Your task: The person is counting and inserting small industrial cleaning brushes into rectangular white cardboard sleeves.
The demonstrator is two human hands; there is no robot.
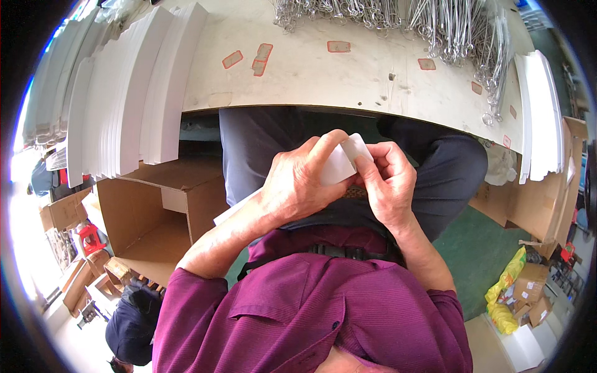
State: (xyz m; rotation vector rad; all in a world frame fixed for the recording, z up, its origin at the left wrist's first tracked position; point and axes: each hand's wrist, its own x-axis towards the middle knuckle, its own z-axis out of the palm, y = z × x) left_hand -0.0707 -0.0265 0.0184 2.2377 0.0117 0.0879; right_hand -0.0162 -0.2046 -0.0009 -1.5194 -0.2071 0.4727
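Note:
Over my lap I hold a long, narrow white carton (pixel 337 168), one end of it pointing up between my hands. My left hand (pixel 297 180) is wrapped round its body, and the lower length of the carton sticks out beneath that forearm. At the upper end, my right hand (pixel 389 180) pinches the carton's flap between thumb and curled fingers. The flap looks bent, but the fingers hide part of it.
Similar long white cartons (pixel 118 99) are stacked at the left, more white ones (pixel 538 112) at the right. Metal wire rods with looped ends (pixel 385 15) lie along the table's (pixel 292 84) far side. An open cardboard box (pixel 149 211) stands left of my legs. Another person (pixel 132 324) is at lower left.

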